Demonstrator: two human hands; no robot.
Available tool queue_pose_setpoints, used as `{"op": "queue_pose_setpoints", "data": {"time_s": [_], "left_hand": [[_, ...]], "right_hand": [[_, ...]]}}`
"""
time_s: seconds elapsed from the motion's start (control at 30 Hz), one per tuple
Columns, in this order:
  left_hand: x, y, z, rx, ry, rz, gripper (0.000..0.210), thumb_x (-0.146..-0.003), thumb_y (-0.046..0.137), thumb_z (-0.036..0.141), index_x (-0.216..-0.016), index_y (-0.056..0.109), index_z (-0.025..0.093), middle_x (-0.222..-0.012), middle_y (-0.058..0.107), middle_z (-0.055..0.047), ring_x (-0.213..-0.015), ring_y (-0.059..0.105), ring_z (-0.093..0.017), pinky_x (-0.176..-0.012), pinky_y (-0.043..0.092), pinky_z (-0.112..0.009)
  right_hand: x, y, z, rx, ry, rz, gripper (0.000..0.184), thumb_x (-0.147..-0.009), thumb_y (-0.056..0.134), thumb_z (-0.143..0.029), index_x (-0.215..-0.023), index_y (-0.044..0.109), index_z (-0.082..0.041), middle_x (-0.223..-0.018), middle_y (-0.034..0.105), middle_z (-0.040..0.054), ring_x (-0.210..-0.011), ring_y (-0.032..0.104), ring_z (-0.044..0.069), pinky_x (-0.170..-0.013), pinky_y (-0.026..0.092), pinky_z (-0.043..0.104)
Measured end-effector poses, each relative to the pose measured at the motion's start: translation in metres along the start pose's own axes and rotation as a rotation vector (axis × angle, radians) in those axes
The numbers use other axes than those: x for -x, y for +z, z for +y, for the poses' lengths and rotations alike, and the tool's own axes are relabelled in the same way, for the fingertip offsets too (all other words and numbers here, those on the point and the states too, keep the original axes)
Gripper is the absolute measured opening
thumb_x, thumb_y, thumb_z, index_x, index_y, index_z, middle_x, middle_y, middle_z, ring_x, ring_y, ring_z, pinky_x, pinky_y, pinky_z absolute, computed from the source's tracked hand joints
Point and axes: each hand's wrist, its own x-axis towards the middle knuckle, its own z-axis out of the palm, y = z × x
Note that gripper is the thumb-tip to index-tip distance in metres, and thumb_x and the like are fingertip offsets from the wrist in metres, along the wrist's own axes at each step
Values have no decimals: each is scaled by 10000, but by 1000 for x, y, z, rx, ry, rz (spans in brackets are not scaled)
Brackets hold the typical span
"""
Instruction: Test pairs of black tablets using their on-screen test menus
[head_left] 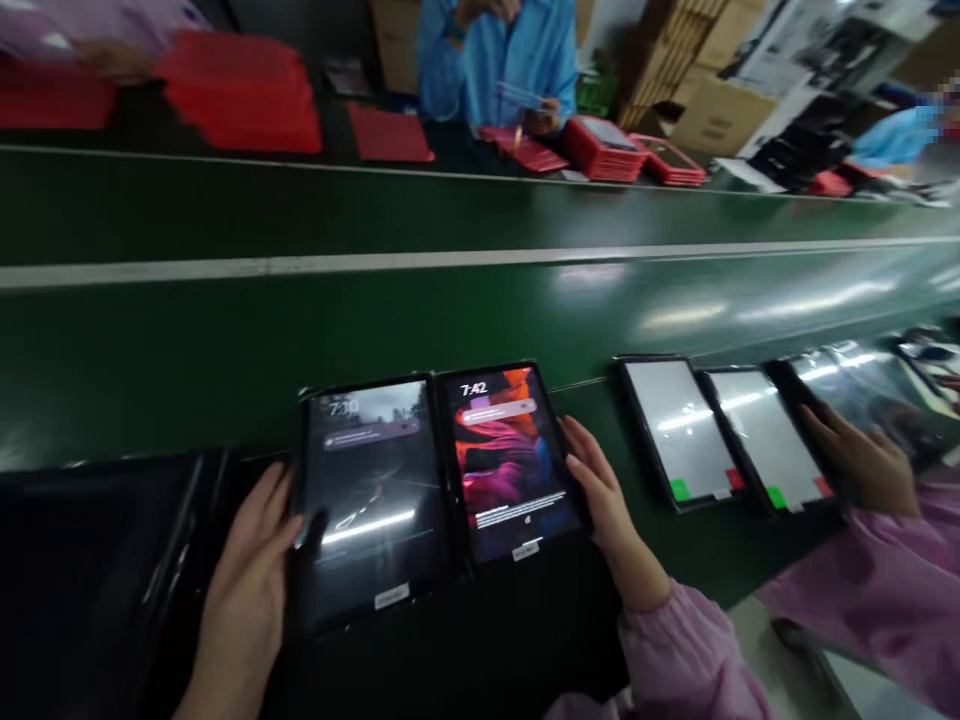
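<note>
Two lit tablets lie side by side in front of me, their long edges touching or nearly so. The left tablet [371,480] has a dim grey lock screen with a glare streak across it. A bright red and purple picture with "7:42" fills the right tablet [514,465]. Each has a small white label at its lower edge. My left hand [251,575] grips the left tablet's outer edge, thumb on the front. Around the right tablet's outer edge, my right hand [611,505] is closed, its fingertips partly hidden behind the frame.
Two white-screen tablets, one here [679,430], lie to the right beside a co-worker's hand [862,455]. Dark film-covered items [97,560] are at left. Beyond the green bench [225,370], a person in blue [495,60] sits by red sleeves [240,95] and cases [604,150].
</note>
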Motion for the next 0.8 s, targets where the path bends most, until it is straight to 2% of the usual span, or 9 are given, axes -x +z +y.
{"op": "queue_pose_setpoints", "data": {"time_s": [0.1,0.2,0.23,0.3,0.37,0.4,0.5,0.63,0.8], "left_hand": [[-16,4,-2,69,-20,-21,818,-775,804,436,-1548,610,250,-1651,586,-51,-1597,433,-385,-1286,446,-463],[-15,-5,-9,26,46,-57,852,-817,800,442,-1595,540,208,-1704,520,-79,-1628,378,-372,-1304,414,-443],[-10,-12,-12,11,59,-73,866,-831,804,466,-1613,520,227,-1717,502,-74,-1635,364,-372,-1306,409,-447],[-1,-25,-16,-11,75,-105,907,-825,831,536,-1628,500,274,-1724,489,-68,-1648,334,-386,-1309,403,-475],[1,-32,-18,-26,78,-124,956,-780,880,573,-1618,511,296,-1718,492,-79,-1655,311,-407,-1326,363,-529],[-3,-32,-16,-30,69,-119,978,-746,913,565,-1603,525,295,-1709,500,-89,-1655,309,-415,-1337,326,-557],[-29,-18,-3,40,59,10,977,-600,1002,455,-1474,626,232,-1634,574,-137,-1638,342,-423,-1364,228,-588],[-59,5,21,318,46,216,721,-479,992,357,-1133,745,182,-1410,730,-170,-1544,491,-423,-1363,267,-570],[-51,3,21,346,47,249,621,-501,972,378,-1054,759,192,-1307,781,-154,-1503,542,-416,-1333,354,-578]], "right_hand": [[-16,-7,-12,77,-40,35,654,-897,777,-694,-1418,667,-313,-1599,624,88,-1526,540,327,-1272,439,543],[-15,-7,-34,344,-283,88,411,-993,712,-602,-1243,747,-278,-1406,758,108,-1279,714,307,-1097,579,495],[-12,-4,-43,469,-410,42,318,-1043,657,-548,-1134,769,-265,-1290,807,113,-1122,767,286,-993,622,458],[-7,3,-59,651,-610,-226,305,-1108,561,-410,-960,769,-242,-1033,855,98,-791,782,220,-783,645,357],[-8,11,-71,741,-713,-463,299,-1112,536,-275,-931,767,-224,-875,849,62,-596,734,160,-641,605,264],[-11,14,-74,784,-743,-496,278,-1105,536,-227,-957,772,-217,-850,847,48,-548,714,140,-590,576,234],[-26,19,-75,897,-763,-339,220,-1082,563,-176,-971,750,-210,-989,870,62,-440,624,99,-470,492,215],[-34,14,-71,863,-755,-193,314,-1059,578,-165,-750,572,-223,-1225,831,104,-333,422,52,-384,420,235],[-22,2,-68,761,-780,-249,327,-1052,553,-144,-736,585,-222,-992,869,89,-320,381,53,-364,371,233]]}}
